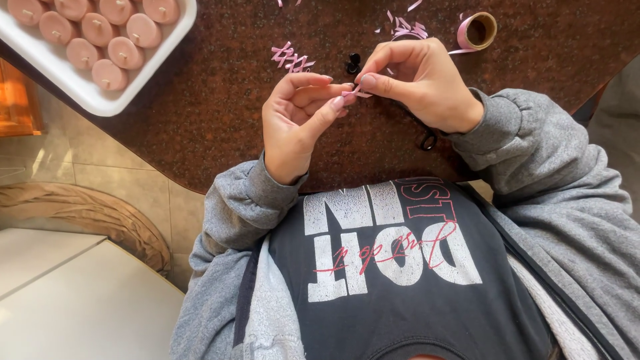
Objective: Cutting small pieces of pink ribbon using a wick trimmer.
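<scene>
Nearest me, my grey sleeves [240, 207] run out over the edge of the dark speckled counter [200, 113], with tiled floor below to my left. Just under my right wrist a black scissor loop [427, 141] shows on the counter, the rest hidden by my hand.

My left hand [297, 123] is partly curled, thumb and forefinger pinching one end of a thin pink ribbon strip [358, 93]. My right hand [417, 80] is closed more tightly, fingertips pinched on the other end, so the strip sits between both hands above the counter. It is short, narrow, pale pink, and mostly covered by my fingers.

Just beyond my hands lies a small black object [353, 64] I cannot make out, with pink ribbon scraps [291, 57] to its left and more scraps [405, 28] farther back. A pink ribbon roll [477, 31] rests at the far right. Far left, a white tray [100, 100] holds pink candles [100, 30] with wicks upright.
</scene>
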